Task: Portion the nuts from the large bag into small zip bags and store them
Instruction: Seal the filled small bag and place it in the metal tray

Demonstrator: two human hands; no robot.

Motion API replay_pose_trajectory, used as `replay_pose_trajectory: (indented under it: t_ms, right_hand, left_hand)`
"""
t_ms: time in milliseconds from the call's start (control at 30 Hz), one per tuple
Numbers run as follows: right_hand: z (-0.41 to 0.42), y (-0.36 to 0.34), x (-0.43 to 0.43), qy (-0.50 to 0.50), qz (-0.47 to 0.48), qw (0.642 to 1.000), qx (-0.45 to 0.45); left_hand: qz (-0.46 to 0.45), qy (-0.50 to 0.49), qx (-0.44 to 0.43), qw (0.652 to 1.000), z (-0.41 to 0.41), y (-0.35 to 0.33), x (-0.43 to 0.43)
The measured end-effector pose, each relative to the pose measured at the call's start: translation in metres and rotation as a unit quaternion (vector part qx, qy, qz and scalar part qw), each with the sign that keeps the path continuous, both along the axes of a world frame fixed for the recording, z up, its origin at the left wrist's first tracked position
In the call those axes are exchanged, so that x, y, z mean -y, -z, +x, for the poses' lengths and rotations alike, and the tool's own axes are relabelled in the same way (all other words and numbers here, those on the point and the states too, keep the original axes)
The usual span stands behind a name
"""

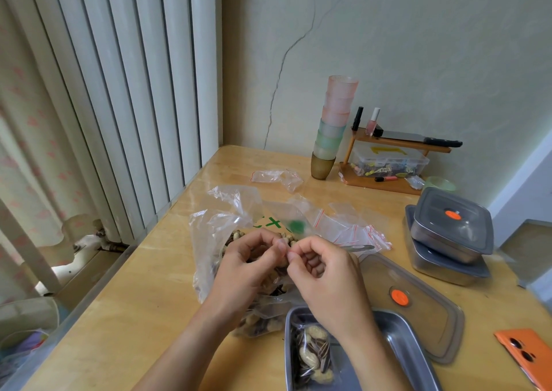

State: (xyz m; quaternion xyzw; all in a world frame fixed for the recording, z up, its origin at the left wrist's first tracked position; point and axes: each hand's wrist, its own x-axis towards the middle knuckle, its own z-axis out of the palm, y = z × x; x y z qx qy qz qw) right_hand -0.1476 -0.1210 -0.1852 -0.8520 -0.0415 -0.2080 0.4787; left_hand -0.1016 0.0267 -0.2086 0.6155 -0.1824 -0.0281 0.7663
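Head view: a zip bag (286,252) mouth is pinched by curled fingers (279,245) of left hand (251,260) and right hand (324,271), probably for sealing; large bag (209,235) lies just beneath.

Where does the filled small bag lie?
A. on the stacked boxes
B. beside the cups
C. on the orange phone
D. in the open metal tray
D: the filled bag of nuts lies inside the tray, by its left wall.

The wooden table (119,316) bears a large bag (209,241), small zip bags (352,229), stacked containers (448,238) (lidded).
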Motion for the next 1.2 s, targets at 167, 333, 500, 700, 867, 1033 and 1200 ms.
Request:
replay_pose_trajectory:
  t_ms: [167,333,500,700,867,1033,1200]
  right_hand:
    - [0.0009,0.0,0.0003,-0.024,0.028,0.999,-0.014]
    - [0.0014,-0.0004,-0.0005,-0.013,0.038,0.999,-0.014]
    - [0.0006,-0.0021,-0.0014,-0.008,0.027,1.0,-0.005]
    - [-0.0012,-0.0046,-0.0008,0.003,0.012,1.0,0.002]
    - [-0.0006,-0.0037,-0.0001,0.012,-0.014,1.0,0.022]
    - [-0.0006,-0.0014,0.0002,0.004,-0.023,0.999,0.03]
    - [0.0008,0.0008,-0.0006,0.014,-0.051,0.998,0.04]
  left_hand:
    - [-0.013,-0.001,-0.008,1.0,0.0006,-0.0002,-0.0003]
    - [-0.017,-0.008,-0.007,1.0,-0.0014,-0.0037,0.0012]
    - [-0.023,-0.006,-0.005,1.0,-0.0015,-0.0044,0.0014]
    - [0.001,0.018,0.028,0.999,-0.002,-0.0023,-0.0006]
    - [0.029,0.022,0.057,0.998,-0.0004,0.0015,0.0002]
    - [0.03,0.023,0.067,0.997,0.0025,0.0034,-0.0002]
    - [0.03,-0.001,0.077,0.997,0.0037,0.0049,-0.0006]
